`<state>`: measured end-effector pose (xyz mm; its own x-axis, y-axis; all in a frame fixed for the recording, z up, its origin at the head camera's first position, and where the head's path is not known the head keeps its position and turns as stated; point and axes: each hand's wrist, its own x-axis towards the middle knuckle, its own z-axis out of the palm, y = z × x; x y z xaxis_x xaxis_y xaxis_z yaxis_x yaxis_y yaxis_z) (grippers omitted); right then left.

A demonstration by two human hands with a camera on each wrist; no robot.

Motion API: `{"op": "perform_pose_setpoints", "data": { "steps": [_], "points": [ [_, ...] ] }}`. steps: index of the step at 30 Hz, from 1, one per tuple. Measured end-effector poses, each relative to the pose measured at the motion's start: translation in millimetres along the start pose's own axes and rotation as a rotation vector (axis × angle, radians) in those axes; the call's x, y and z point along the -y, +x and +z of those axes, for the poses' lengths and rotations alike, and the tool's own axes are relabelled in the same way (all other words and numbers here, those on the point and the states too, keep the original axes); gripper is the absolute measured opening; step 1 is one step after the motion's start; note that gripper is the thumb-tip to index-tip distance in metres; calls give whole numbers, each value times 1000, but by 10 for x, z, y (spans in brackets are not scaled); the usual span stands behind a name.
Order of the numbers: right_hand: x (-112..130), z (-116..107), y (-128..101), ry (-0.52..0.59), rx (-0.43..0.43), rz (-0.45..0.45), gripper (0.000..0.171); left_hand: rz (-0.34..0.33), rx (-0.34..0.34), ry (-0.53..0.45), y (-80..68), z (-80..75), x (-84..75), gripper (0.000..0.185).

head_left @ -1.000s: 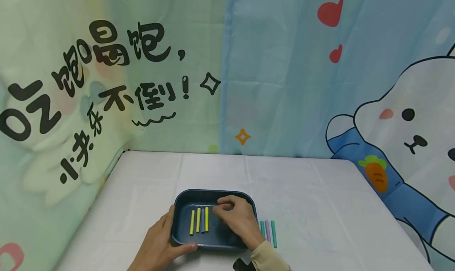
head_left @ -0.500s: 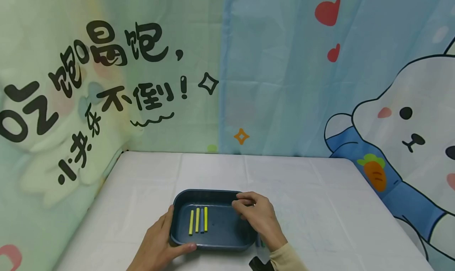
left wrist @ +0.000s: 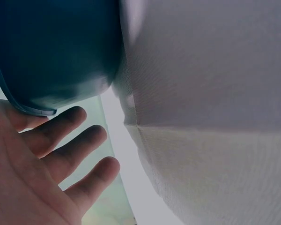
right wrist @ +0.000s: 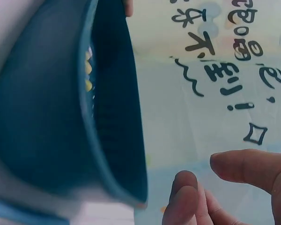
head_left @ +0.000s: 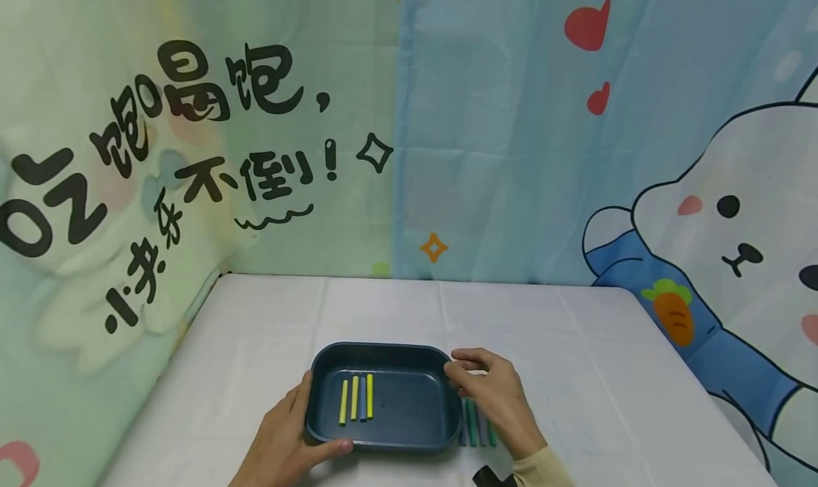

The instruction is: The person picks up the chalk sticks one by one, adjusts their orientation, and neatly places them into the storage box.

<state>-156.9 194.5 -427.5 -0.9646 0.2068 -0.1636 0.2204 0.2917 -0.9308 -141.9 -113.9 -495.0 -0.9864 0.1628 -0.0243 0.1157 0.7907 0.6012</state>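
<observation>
A dark blue tray [head_left: 409, 405] sits near the front of the table. Three yellow sticks [head_left: 355, 397] and one blue stick [head_left: 362, 397] lie side by side in its left half. My left hand [head_left: 290, 434] rests against the tray's front left corner, thumb along the front rim and fingers straight in the left wrist view [left wrist: 51, 154]. My right hand [head_left: 491, 391] hovers just right of the tray over green and purple sticks [head_left: 473, 423] on the table. Its fingers [right wrist: 187, 192] are loosely curled and hold nothing. The tray's outer wall [right wrist: 42, 117] fills the right wrist view.
A white cloth [head_left: 575, 345] covers the table, with bare room behind and to both sides of the tray. Printed fabric backdrops [head_left: 511, 153] close off the back and the left side. A black strap [head_left: 492, 477] shows at my right wrist.
My right hand has left the tray's inside and moved right, past the rim, to above the sticks on the table. The left hand and the tray have stayed put.
</observation>
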Motion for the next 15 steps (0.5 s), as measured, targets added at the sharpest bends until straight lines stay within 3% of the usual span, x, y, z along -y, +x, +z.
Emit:
{"op": "perform_pose_setpoints", "data": {
  "steps": [8,15],
  "points": [
    [-119,-174,11,-60,-63,10,34,18,-6,22,5,2,-10,130],
    [-273,-309,26,-135,-68,24,40,19,-9,33,0,4,-27,131]
  ]
}}
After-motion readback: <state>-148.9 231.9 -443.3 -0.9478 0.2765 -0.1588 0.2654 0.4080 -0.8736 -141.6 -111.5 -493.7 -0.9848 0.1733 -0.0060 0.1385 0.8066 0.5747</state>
